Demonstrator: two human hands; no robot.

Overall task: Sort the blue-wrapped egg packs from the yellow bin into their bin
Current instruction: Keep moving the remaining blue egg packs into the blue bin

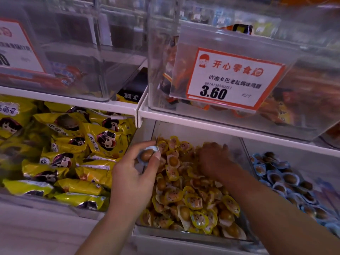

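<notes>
Yellow bin (193, 129), clear-walled, lower shelf, heaped with yellow-wrapped egg packs (195, 201). Left of the hands (136, 173): over the bin's left edge, thumb and fingers pinching one blue-wrapped egg pack (148, 154). Right hand (213, 159): blurred, knuckles up on the heap near the bin's back; grip cannot be told. Right of the yellow bin: bin of blue-wrapped packs (283, 179). Left of it: large yellow snack bags (73, 153). Above it: price tag (233, 80) reading 3.60.

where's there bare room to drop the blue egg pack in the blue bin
Bare floor shows in the blue bin along its back, between the white shelf edge and the pile of blue packs. Toward the front the packs lie crowded. The left hand holds the blue egg pack over the full yellow bin.
</notes>
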